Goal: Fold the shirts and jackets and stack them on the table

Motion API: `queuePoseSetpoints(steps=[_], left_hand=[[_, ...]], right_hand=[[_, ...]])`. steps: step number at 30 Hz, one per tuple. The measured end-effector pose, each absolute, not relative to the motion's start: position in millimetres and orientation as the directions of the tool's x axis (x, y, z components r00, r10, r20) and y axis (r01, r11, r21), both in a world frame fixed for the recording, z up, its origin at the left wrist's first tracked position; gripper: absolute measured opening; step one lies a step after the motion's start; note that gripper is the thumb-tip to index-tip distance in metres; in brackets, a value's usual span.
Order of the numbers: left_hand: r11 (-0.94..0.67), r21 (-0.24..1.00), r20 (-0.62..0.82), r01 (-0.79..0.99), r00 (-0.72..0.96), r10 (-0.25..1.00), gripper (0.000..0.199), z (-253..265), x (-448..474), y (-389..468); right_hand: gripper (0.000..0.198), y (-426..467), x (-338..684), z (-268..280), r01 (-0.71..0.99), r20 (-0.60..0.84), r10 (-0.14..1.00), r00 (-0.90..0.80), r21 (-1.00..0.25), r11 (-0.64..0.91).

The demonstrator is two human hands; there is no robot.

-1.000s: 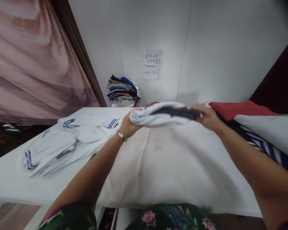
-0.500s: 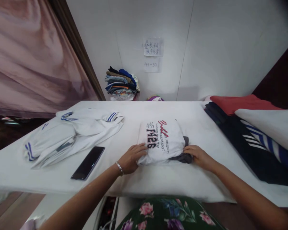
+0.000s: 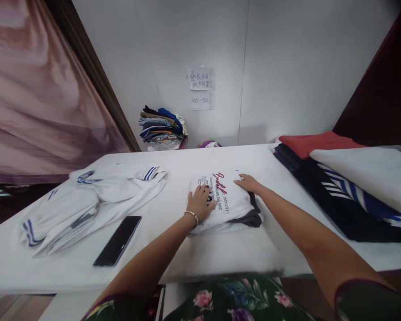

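A folded white long-sleeved top with red and black lettering lies in the middle of the table, its dark grey part showing along the right and near edges. My left hand rests flat on its left side, fingers spread over the printed number. At the far right corner, my right hand pinches the fabric between thumb and fingers. A silver bracelet circles my left wrist.
A spread white garment with blue stripes lies on the left, near a black phone. Folded dark, red and white clothes are piled on the right. Another clothes stack stands beyond the white table's far edge, under paper signs.
My right hand has moved from the top's near right side to its far right corner. My left hand has slid inward onto the print. The camera view has shifted slightly.
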State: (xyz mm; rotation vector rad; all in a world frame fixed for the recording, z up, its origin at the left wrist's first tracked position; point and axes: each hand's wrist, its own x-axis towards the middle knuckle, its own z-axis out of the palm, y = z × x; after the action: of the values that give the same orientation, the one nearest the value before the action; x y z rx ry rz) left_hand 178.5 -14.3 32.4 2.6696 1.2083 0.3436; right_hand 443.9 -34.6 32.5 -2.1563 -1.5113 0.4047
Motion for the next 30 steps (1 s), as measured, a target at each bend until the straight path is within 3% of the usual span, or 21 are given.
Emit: queuePoseSetpoints(steps=[5, 9, 14, 18, 23, 25, 28, 30], left_hand=[[-0.678, 0.273, 0.173, 0.683, 0.658, 0.733, 0.058, 21.8, 167.2, -13.8], [-0.716, 0.252, 0.188, 0.651, 0.693, 0.696, 0.057, 22.2, 165.4, -17.4], [-0.670, 0.312, 0.076, 0.673, 0.686, 0.724, 0.052, 42.3, 173.5, -8.4], [-0.613, 0.324, 0.070, 0.721, 0.627, 0.776, 0.055, 57.5, 188.7, 0.8], [-0.745, 0.112, 0.129, 0.658, 0.733, 0.667, 0.067, 32.7, 203.1, -20.1], [-0.774, 0.063, 0.163, 0.629, 0.759, 0.630, 0.066, 21.9, 202.9, -28.7], [-0.795, 0.048, 0.179, 0.604, 0.778, 0.602, 0.062, 17.0, 200.3, -33.0], [-0.803, 0.052, 0.172, 0.594, 0.786, 0.593, 0.060, 18.1, 199.5, -32.0]], right_hand=[[0.062, -48.0, 438.7, 42.7, 0.805, 0.061, 0.930, 0.362, -0.524, -0.278], [0.058, -66.5, 435.8, 29.2, 0.847, -0.007, 0.932, 0.363, -0.416, -0.333], [0.053, -68.3, 437.3, 26.3, 0.871, -0.044, 0.934, 0.354, -0.350, -0.346], [0.051, -47.7, 420.3, 62.4, 0.919, 0.108, 0.957, 0.268, -0.328, -0.220], [0.059, -23.9, 374.4, 75.7, 0.957, 0.371, 0.923, 0.098, -0.289, 0.015], [0.062, -21.6, 368.3, 58.3, 0.962, 0.282, 0.954, 0.103, -0.274, -0.023], [0.066, -23.1, 376.5, 24.0, 0.950, 0.025, 0.982, 0.187, -0.260, -0.174], [0.069, -24.0, 385.3, 7.4, 0.938, -0.033, 0.973, 0.227, -0.259, -0.228]])
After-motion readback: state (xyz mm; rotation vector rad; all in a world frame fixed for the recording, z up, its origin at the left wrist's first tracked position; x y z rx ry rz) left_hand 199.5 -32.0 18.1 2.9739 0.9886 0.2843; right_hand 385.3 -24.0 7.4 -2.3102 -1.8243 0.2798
